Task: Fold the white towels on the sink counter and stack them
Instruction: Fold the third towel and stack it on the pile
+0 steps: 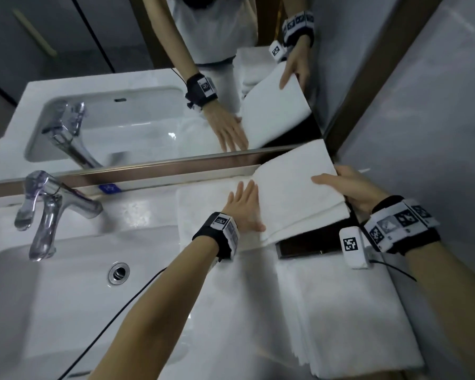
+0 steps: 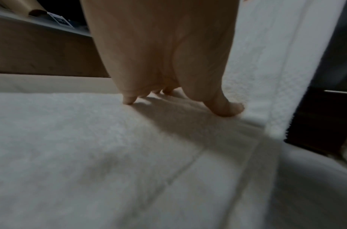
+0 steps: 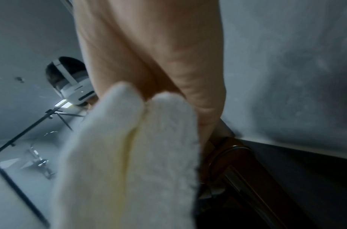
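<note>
Towels of thick white terry, already folded flat (image 1: 348,319), lie stacked nearest the person, below the right wrist on the counter's right end. Just beyond them the white terry towel being folded (image 1: 291,193) spreads across the pale glossy sink counter (image 1: 154,212), against the mirror's base. The right hand (image 1: 348,187) pinches the towel's doubled right edge, thumb on top and fingers beneath, and holds that half raised; the right wrist view shows two layers pressed together in this grasp. Judging by the tilt, the flap is meant to swing leftward over the flat half. The left hand (image 1: 244,207) lies flat with straight fingers on the lower layer, left of the grasp, seemingly to pin the cloth and set the crease. Under the lifted edge sits a dark wooden tray (image 1: 307,246). Farther left are the white basin (image 1: 66,297) and chrome tap (image 1: 47,209). Behind, a wall mirror (image 1: 121,78) reflects both hands; grey wall panels (image 1: 422,105) close the right side.
</note>
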